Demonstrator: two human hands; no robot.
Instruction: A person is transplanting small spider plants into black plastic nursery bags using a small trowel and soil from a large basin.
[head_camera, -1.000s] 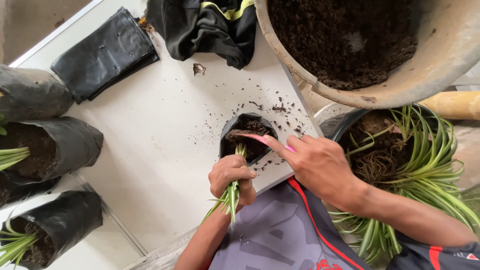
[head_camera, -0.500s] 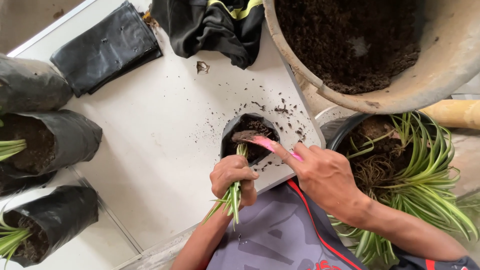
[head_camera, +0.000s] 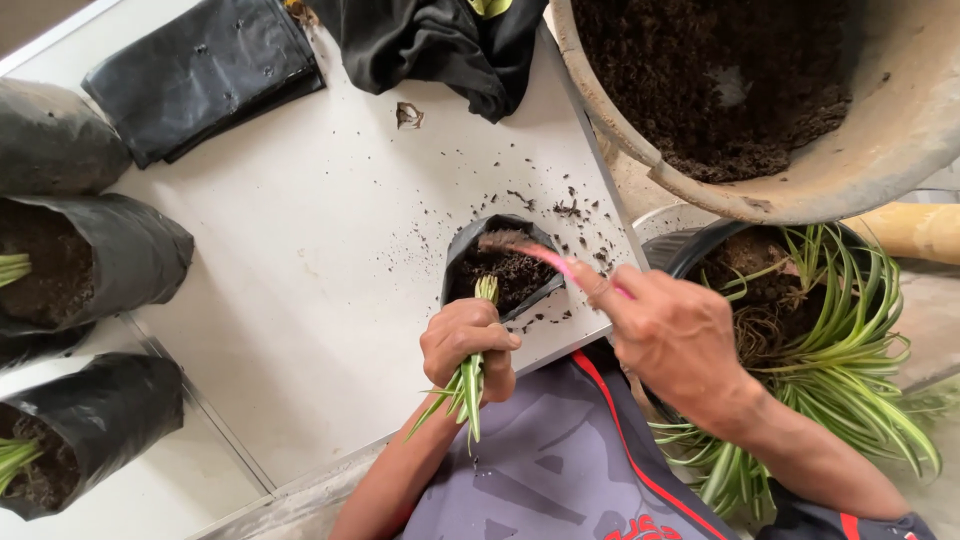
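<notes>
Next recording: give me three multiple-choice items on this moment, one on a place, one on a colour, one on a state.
1. Where is the small bag that the hands work at?
A. on the white table near its edge
B. inside the big tub
C. on the folded bags

2. What colour is the stick in the right hand?
A. blue
B. pink
C. yellow

3. How does the left hand stand?
A. open and flat
B. closed on the seedling
C. resting in the soil

Answers: 1 A, the bag sits on the table by the person's lap; 2 B, the stick shows pink against the soil; 3 B, fingers wrap the striped leaves.
</notes>
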